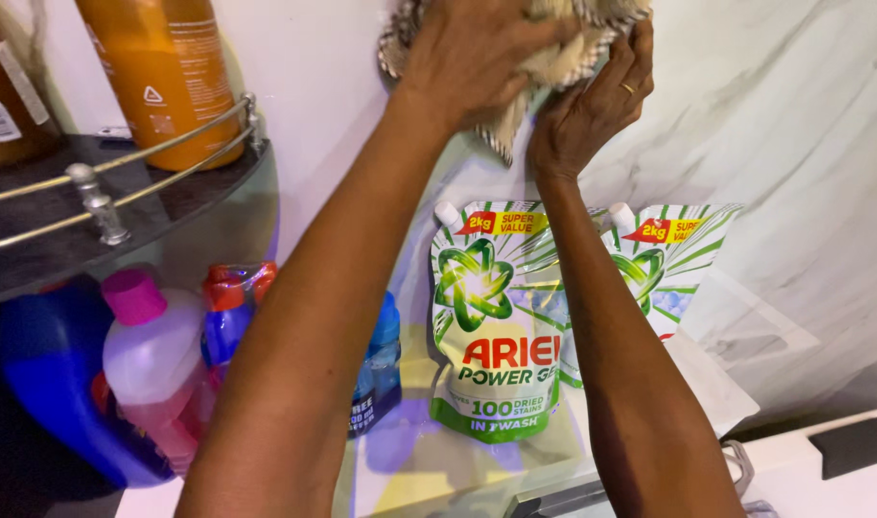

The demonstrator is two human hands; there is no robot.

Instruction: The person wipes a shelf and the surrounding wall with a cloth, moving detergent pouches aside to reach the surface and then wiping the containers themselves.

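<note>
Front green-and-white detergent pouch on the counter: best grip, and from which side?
Take the front pouch at its flat top edge beside the white corner cap, coming from above. It stands upright, leaning on the second pouch behind it; its soft bulging belly would slip. Both hands, left hand and right hand, are up on a cloth.

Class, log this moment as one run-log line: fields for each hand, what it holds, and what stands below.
left hand: grips checked cloth | right hand: on same cloth | below: two green-white pouches

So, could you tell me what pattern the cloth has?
The cloth is checked, dark on cream; head view.
</note>
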